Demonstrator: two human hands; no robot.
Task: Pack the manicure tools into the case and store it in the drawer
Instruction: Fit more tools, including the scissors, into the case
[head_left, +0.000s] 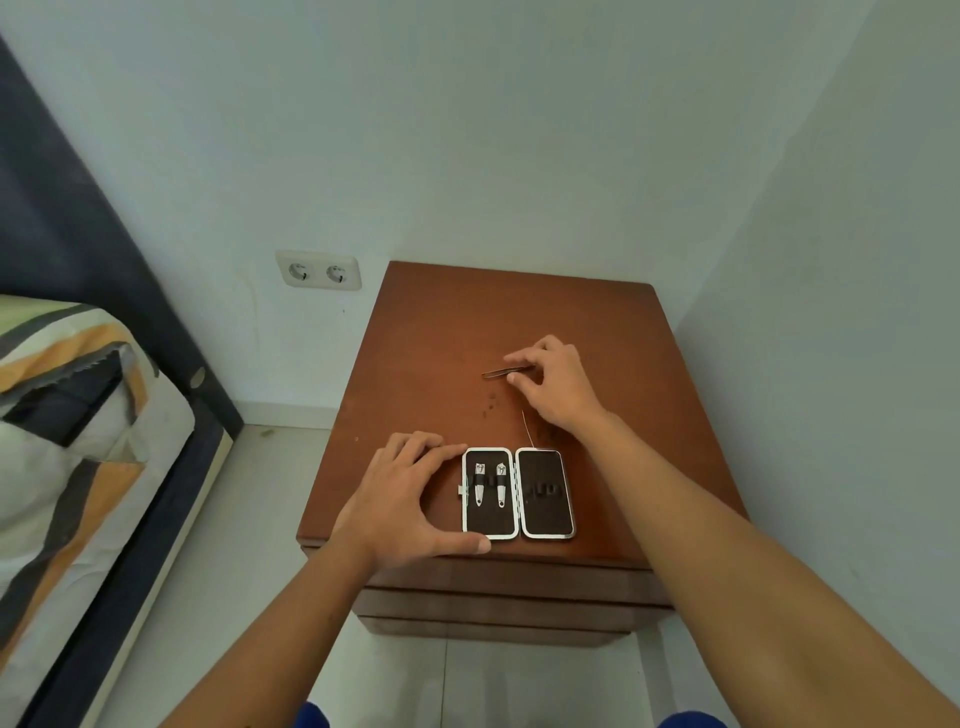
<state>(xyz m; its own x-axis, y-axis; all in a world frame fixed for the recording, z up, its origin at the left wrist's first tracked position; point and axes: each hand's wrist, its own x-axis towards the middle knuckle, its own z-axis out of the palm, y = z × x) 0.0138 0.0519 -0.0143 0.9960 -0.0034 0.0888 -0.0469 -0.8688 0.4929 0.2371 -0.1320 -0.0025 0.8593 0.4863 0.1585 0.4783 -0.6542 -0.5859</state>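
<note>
A small black manicure case (545, 491) with a silver rim lies open flat near the front edge of a brown wooden nightstand (441, 332). Two nail clippers (489, 483) sit strapped in its left half; the right half holds only empty loops. My left hand (402, 499) rests against the case's left side, thumb along the front corner, fingers at the top corner. Farther back, my right hand (553, 382) pinches one end of slim metal tweezers (501, 371), which lie on or just above the wood. A thin needle-like tool (528, 427) lies between my right wrist and the case.
Closed drawer fronts (498, 597) stack below the nightstand top. A bed with a striped cover (67, 415) and dark frame stands at the left. A double wall socket (318, 270) is on the wall behind. Walls close in at the back and right.
</note>
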